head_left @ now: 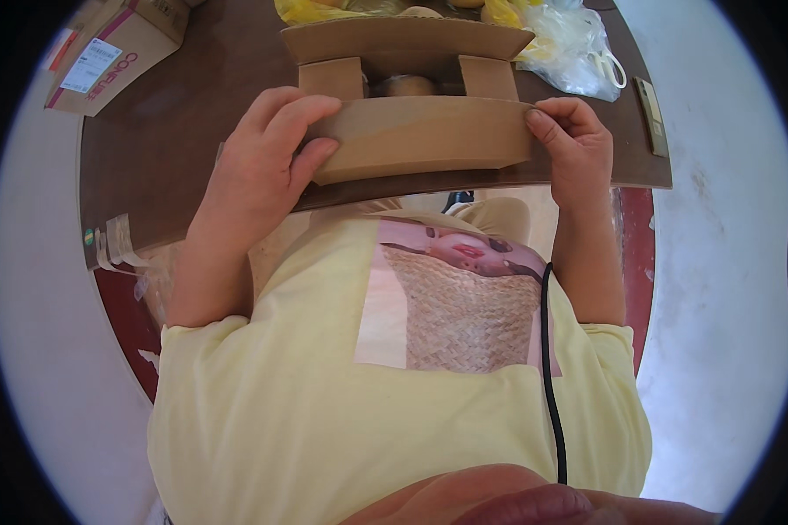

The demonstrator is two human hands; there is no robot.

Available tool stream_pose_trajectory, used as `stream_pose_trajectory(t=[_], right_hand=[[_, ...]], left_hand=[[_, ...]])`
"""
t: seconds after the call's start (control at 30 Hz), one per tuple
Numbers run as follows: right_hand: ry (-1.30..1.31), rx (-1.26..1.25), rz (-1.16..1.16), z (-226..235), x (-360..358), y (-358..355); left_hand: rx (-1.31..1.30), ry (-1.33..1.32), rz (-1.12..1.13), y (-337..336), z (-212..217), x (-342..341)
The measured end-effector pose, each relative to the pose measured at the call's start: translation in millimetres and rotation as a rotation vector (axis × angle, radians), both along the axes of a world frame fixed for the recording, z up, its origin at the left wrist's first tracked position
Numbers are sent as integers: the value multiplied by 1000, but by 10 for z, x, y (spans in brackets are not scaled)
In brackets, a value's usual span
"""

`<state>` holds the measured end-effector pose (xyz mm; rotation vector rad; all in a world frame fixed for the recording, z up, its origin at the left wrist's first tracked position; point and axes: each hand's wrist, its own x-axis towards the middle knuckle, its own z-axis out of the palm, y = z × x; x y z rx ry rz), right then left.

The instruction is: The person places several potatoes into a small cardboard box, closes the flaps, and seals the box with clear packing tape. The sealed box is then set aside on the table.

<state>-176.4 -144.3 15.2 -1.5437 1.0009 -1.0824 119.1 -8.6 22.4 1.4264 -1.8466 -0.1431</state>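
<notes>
A small brown cardboard box (411,44) stands near the table's front edge with its flaps up and spread. Its long front flap (425,131) tilts toward me. My left hand (267,157) pinches the flap's left end between thumb and fingers. At the opposite end, my right hand (573,140) grips the corner, thumb on the near face and fingers curled behind. Through the gap between the short side flaps, a rounded tan thing (409,85) shows inside the box. Its lower part is hidden by the front flap, so I cannot make out its kind.
A larger carton (136,52) with a white label sits at the far left of the dark table (158,166). Beyond the box lie a yellow plastic bag (328,9) and a crumpled clear bag (573,52). Tape strips (118,242) hang at the left edge; a flat slim object (650,116) lies right.
</notes>
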Motion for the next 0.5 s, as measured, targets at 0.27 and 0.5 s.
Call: stream_pose_trajectory(t=[0.27,0.5], right_hand=[[101,-303,-22,-157,55,22],[107,-267,-28,-243,68,-40]], left_hand=[[-64,-112,32,-13,26,-10],[-58,-175,136,9,20,-20]])
